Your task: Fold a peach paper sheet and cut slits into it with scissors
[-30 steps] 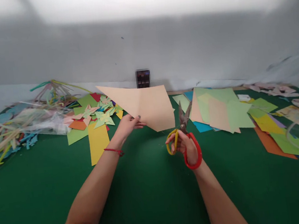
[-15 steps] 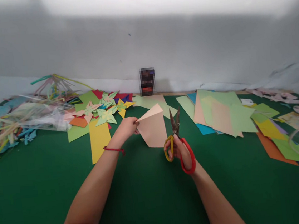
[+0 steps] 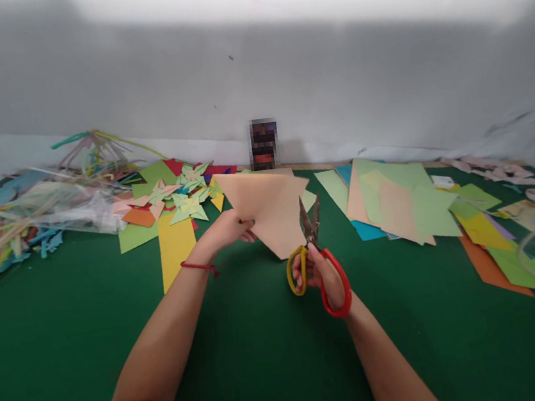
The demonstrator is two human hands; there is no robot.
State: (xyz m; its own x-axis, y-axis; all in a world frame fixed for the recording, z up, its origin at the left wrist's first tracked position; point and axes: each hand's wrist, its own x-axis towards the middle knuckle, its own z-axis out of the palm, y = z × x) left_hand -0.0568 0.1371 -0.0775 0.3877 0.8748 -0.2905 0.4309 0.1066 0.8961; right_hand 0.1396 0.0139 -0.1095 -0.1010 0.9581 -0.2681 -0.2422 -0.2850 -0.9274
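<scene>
My left hand [image 3: 234,227] pinches a sheet of peach paper [image 3: 271,210] at its left edge, thumb on the face toward me. The sheet stands tilted above the table, its wide edge at the top and a corner pointing down. In my right hand [image 3: 324,272] is a pair of scissors [image 3: 311,237] with one yellow and one red handle. Their blades point up and are slightly apart, close to the sheet's right edge. A red cord bracelet circles my left wrist.
Folded paper stars [image 3: 189,204] lie on coloured sheets behind my left hand, near a yellow sheet [image 3: 176,249]. Paper strips [image 3: 5,237] pile up at far left. Pale green and peach sheets [image 3: 396,202] overlap at right. A pixelated dark object [image 3: 264,144] stands against the wall.
The peach sheet has turned in my left hand and now shows a broader face, its top edge reaching further left. The scissors have shifted slightly left, blades still apart.
</scene>
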